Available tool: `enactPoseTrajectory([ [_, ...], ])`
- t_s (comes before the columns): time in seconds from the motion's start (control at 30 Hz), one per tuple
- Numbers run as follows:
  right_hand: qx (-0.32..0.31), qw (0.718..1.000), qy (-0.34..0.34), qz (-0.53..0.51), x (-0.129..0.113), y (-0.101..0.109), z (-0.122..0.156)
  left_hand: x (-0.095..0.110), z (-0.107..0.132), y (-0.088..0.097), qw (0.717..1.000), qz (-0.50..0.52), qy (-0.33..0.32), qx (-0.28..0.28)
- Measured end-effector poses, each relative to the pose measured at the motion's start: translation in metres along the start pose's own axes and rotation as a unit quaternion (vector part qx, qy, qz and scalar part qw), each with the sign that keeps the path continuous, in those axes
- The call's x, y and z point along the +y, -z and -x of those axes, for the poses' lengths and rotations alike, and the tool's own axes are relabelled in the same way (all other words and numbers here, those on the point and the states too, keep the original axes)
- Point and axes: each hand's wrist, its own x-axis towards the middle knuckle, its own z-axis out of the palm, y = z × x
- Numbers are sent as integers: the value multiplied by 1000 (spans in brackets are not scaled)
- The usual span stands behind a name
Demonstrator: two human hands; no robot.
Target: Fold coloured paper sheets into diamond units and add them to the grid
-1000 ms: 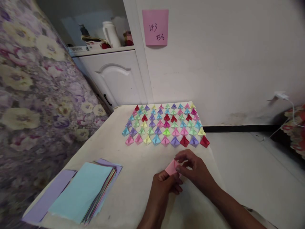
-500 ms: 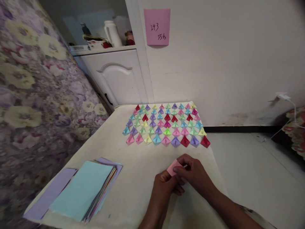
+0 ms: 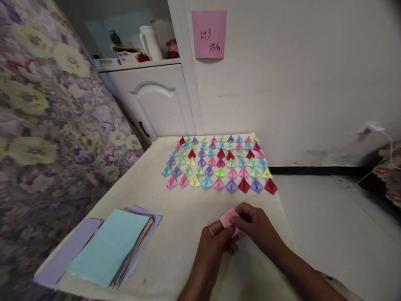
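A small folded piece of pink paper point(image 3: 229, 217) is held above the near part of the table by both hands. My left hand point(image 3: 216, 240) pinches its lower side, thumb on top. From the right, my right hand point(image 3: 253, 221) grips the same paper with thumb and fingers; its thumb lies across the face. Part of the paper is hidden behind the fingers. Beyond the hands, rows of small folded paper pieces point(image 3: 220, 172) in many colours stand on the cream-covered table point(image 3: 181, 221).
A stack of coloured paper point(image 3: 109, 246), light blue on top, lies at the left near a purple sheet point(image 3: 69, 251). A floral curtain point(image 3: 62, 159) hangs along the left. Behind the table are a white cabinet point(image 3: 156, 100) and a wall with a pink note point(image 3: 209, 34).
My left thumb has moved up onto the pink paper, and more of the paper's face shows. The view has shifted slightly; the rows and the stack stay put.
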Motion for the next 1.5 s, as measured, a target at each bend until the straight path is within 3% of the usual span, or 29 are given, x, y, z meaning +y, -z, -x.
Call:
enactPoseTrajectory([
  [0.37, 31, 997, 71, 2, -6, -4, 4, -1, 1, 1, 999, 30, -11, 24],
  [0.67, 25, 996, 84, -16, -8, -7, 6, 4, 3, -1, 999, 22, -13, 21],
  [0.87, 48, 997, 50, 17, -10, -11, 7, 4, 5, -7, 999, -20, -10, 25],
  [1.1, 33, 999, 9, 8, -4, -13, 6, 2, 3, -7, 1000, -12, -5, 14],
  [1.37, 65, 993, 0, -99, 3, -12, 2, -4, 0, -2, 1000, -1, -12, 0],
  [1.5, 43, 984, -25, -170, 7, -12, -1, -3, -1, -3, 1000, 1, -21, 7],
])
